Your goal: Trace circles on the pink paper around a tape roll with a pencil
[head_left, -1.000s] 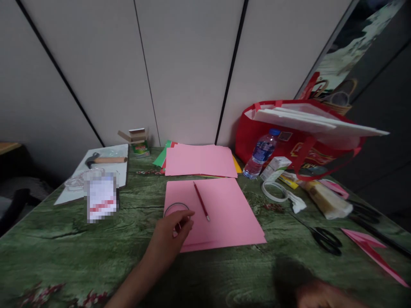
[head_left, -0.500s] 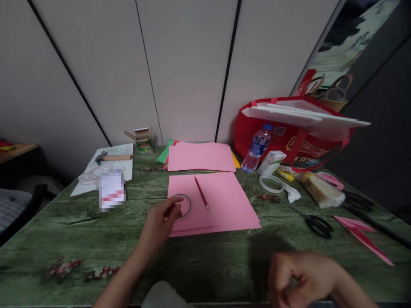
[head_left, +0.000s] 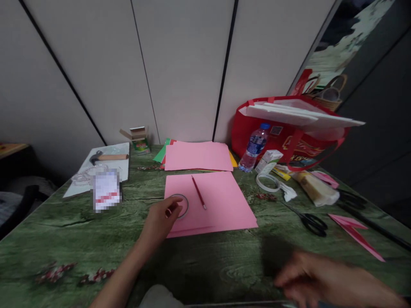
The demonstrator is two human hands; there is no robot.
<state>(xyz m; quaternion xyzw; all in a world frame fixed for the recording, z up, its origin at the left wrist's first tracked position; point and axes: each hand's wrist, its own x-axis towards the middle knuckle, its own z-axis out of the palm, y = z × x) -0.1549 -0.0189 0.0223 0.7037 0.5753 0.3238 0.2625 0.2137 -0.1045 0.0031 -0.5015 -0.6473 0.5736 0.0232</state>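
A thin grey ring (head_left: 187, 208) lies over the left part of a pink sheet of paper (head_left: 221, 214). My left hand (head_left: 162, 218) rests at the ring's left side, its fingers curled closed over that edge and hiding it. On the same sheet, right of the ring, a dark red pencil (head_left: 198, 192) lies at a slant, apart from my fingers. Low on the right, over the table's front part, is my right hand (head_left: 308, 273). It is smeared by motion, with its fingers pointing left and down, and whether it holds anything is unclear.
Behind the sheet lies a stack of coloured paper (head_left: 199, 156). At right are a water bottle (head_left: 255, 147), tape roll (head_left: 268, 188), black-handled scissors (head_left: 313, 223), folded pink paper (head_left: 356, 235) and red bag (head_left: 244, 124). A hammer (head_left: 112, 157) lies on a white board (head_left: 126, 149) at left.
My right hand has moved right and its fingers have shifted from a curled pose to a blurred, lowered one. The left hand stays at the ring. The whole view has shifted slightly.
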